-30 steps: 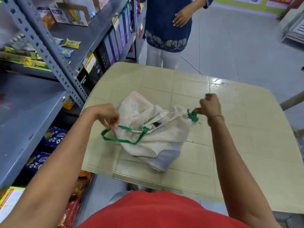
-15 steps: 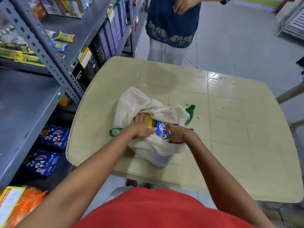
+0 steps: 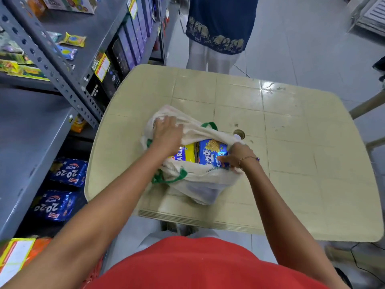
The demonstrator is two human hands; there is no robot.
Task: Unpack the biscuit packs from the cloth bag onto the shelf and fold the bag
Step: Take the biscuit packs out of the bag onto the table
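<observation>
A cream cloth bag (image 3: 200, 180) with green handles lies open on the pale tiled table (image 3: 291, 163). Inside its mouth show a blue 20-20 biscuit pack (image 3: 210, 152) and a yellow-and-blue pack (image 3: 184, 154) beside it. My left hand (image 3: 166, 135) presses on the far upper flap of the bag and pulls it back. My right hand (image 3: 235, 156) grips the blue biscuit pack at the right side of the bag's mouth. The grey metal shelf (image 3: 25, 130) stands to my left.
Blue 20-20 packs (image 3: 55, 205) lie on the lower shelf level at left. A slanted grey upright (image 3: 60, 65) and dark boxes (image 3: 116, 59) stand by the table's left corner. A person in a dark blue tunic (image 3: 218, 26) stands beyond the table.
Both hands let go of the green handles and went into the bag's mouth. The left hand now pushes the flap back, uncovering more of the packs, and the right hand holds the blue one.
</observation>
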